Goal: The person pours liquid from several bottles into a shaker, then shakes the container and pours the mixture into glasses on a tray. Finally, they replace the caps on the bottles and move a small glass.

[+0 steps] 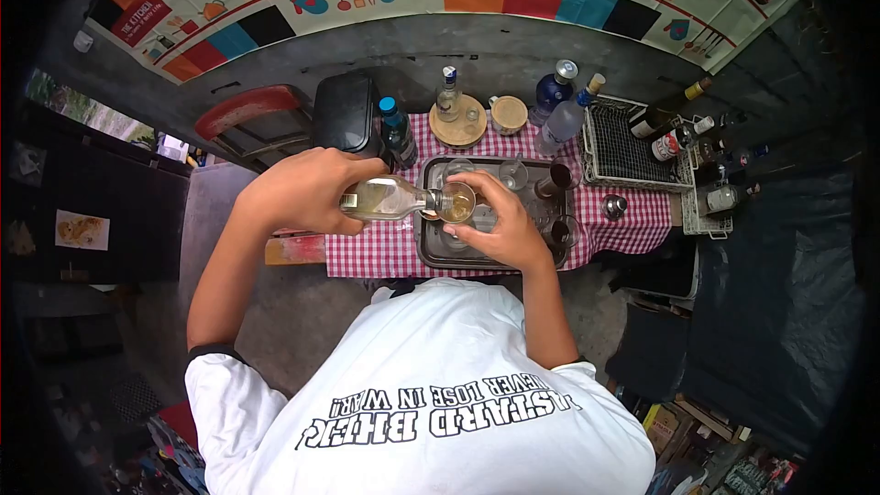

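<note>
My left hand (316,191) is wrapped round a clear glass bottle (390,199), which lies nearly level with its neck pointing right. The bottle's mouth is at the rim of a small clear glass (457,204) that holds some pale yellowish liquid. My right hand (500,220) grips this glass between thumb and fingers. Both hands are above a dark tray (458,262). On the tray stand a clear glass cup (513,174) and two glasses with dark contents, one at the back right (553,181) and one at the front right (561,233).
A checkered cloth (367,254) covers the table. Behind the tray are a blue-capped bottle (398,133), a round wooden board (458,125), a lidded mug (508,115) and a blue bottle (554,92). To the right are a wire basket (639,174) with bottles and a metal piece (614,207).
</note>
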Available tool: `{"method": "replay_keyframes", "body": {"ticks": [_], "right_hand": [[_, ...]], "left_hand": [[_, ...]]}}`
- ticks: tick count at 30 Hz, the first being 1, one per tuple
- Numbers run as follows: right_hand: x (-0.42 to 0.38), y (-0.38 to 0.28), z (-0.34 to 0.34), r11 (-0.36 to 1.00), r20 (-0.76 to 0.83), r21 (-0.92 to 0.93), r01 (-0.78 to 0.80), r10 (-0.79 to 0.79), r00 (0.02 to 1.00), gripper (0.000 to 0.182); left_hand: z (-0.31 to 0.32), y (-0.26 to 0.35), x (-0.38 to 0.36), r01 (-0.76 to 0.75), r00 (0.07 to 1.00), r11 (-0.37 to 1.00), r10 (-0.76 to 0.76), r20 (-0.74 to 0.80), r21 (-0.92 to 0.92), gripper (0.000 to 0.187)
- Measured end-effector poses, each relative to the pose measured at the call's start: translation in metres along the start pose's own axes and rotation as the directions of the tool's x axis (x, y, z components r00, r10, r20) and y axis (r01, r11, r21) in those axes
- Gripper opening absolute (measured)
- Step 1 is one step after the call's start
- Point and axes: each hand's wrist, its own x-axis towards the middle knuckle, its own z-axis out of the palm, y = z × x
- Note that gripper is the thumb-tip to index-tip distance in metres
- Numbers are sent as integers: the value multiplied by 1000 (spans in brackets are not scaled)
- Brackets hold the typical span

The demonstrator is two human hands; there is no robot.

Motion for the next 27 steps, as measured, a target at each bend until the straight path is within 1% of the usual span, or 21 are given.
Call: {"method": "replay_keyframes", "body": {"ticks": [3, 10, 13, 15, 16, 18, 19, 21, 22, 24, 25, 27], "right_hand": [[4, -1, 9, 999, -6, 27, -20, 20, 1000, 60], [13, -3, 27, 999, -4, 6, -32, 32, 999, 59], [17, -4, 34, 999, -3, 22, -42, 42, 999, 59], [20, -5, 39, 996, -29, 79, -40, 42, 999, 58], [21, -6, 41, 996, -30, 76, -44, 46, 999, 58], [22, -7, 44, 993, -33, 101, -59, 63, 997, 58], [23, -7, 47, 993, -36, 97, -64, 68, 997, 58], [24, -4, 51, 990, -48, 101, -99, 104, 993, 57], [25, 0, 53, 990, -49, 97, -105, 110, 993, 57], [22, 10, 56, 983, -60, 98, -158, 165, 985, 55], [21, 13, 58, 981, -61, 94, -167, 173, 983, 55], [18, 20, 62, 965, -78, 73, -251, 257, 963, 55]], "left_hand": [[0, -10, -6, -22, 999, 1000, 22, -26, -10, 47], [4, -35, -15, -34, 999, 999, 33, -24, -43, 47], [6, -46, -20, -52, 998, 998, 50, -40, -34, 48], [8, -52, -23, -71, 996, 996, 67, -67, -59, 47], [11, -56, -24, -74, 995, 995, 70, -67, -62, 47], [24, -69, -25, -128, 981, 983, 106, -165, -134, 51], [31, -75, -26, -134, 980, 981, 111, -164, -137, 51], [47, -86, -26, -206, 950, 953, 141, -278, -220, 57], [54, -90, -25, -211, 950, 951, 145, -278, -225, 57], [70, -97, -26, -174, 956, 877, 41, -291, -448, 65], [79, -99, -28, -178, 957, 873, 45, -288, -455, 65], [102, -104, -33, -166, 926, 768, -95, -366, -618, 63]]}}
